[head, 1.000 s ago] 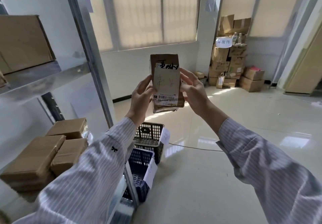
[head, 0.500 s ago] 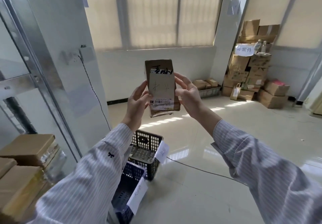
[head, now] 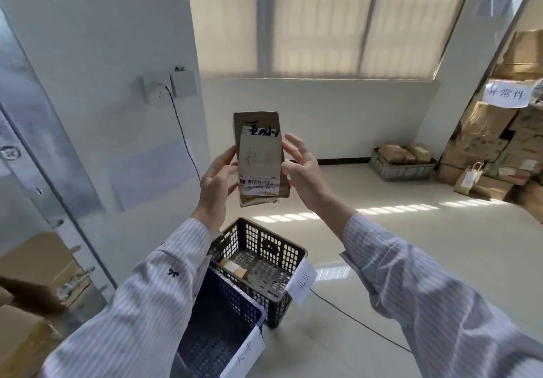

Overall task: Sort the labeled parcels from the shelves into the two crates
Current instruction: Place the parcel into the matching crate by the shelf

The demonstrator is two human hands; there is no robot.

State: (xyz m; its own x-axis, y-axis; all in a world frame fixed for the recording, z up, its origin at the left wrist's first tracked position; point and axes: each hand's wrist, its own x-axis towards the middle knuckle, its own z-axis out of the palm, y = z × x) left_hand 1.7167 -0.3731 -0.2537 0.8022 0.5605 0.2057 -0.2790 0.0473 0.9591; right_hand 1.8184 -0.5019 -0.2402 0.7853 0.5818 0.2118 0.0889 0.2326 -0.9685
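I hold a small brown cardboard parcel (head: pixel 258 157) upright at chest height, its white label with handwriting and a barcode facing me. My left hand (head: pixel 216 182) grips its left edge and my right hand (head: pixel 302 172) grips its right edge, some fingers spread. Below the parcel on the floor stands a black perforated crate (head: pixel 261 251) with a paper tag; a couple of small parcels lie inside it. Nearer to me stands a blue crate (head: pixel 223 327), also tagged.
The metal shelf frame (head: pixel 55 177) runs down the left, with brown boxes (head: pixel 32 263) on its lower shelf. A cable (head: pixel 361 324) crosses the floor right of the crates. Stacked cartons (head: pixel 499 142) and a grey bin (head: pixel 402 166) fill the far right corner.
My view has swung right and down, away from the shelf. Both crates now sit fully in view below the parcel, which stays in both hands.
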